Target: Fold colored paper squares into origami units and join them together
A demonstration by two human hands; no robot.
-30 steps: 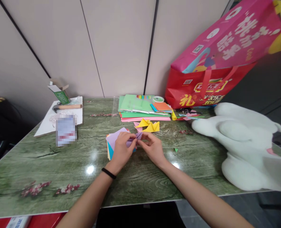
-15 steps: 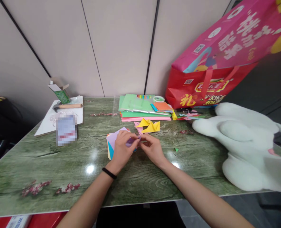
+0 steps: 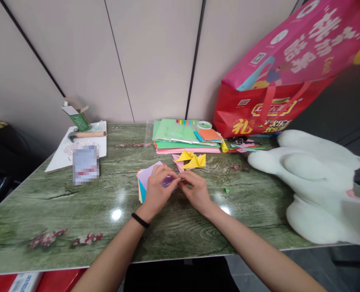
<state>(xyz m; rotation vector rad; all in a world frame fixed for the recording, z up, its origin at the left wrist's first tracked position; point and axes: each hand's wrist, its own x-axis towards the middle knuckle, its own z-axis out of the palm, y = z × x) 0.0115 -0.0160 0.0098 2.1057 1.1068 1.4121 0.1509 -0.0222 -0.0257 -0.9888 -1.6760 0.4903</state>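
Observation:
My left hand (image 3: 157, 188) and my right hand (image 3: 196, 190) meet fingertip to fingertip above the table. Both are closed in a pinch on a small piece of purple paper, which the fingers now almost wholly cover. Under and beside my left hand lies a fanned stack of coloured origami paper (image 3: 147, 175), purple on top, with blue and cream edges showing. Just beyond my fingers sit yellow folded paper pieces (image 3: 196, 161) and a pink folded paper piece (image 3: 176, 159). A tiny green paper scrap (image 3: 227, 190) lies right of my right hand.
At the back are packs of coloured paper (image 3: 174, 133), small orange squares (image 3: 208, 134) and a yellow glue stick (image 3: 224, 145). A white plush toy (image 3: 304, 166) and a red gift bag (image 3: 228, 113) occupy the right. A hammer (image 3: 90, 134) and green box (image 3: 80, 121) stand left.
My fingertips have drawn closer together, and the purple piece between them shows less than before. The whole view has shifted very slightly; the other things lie as they were.

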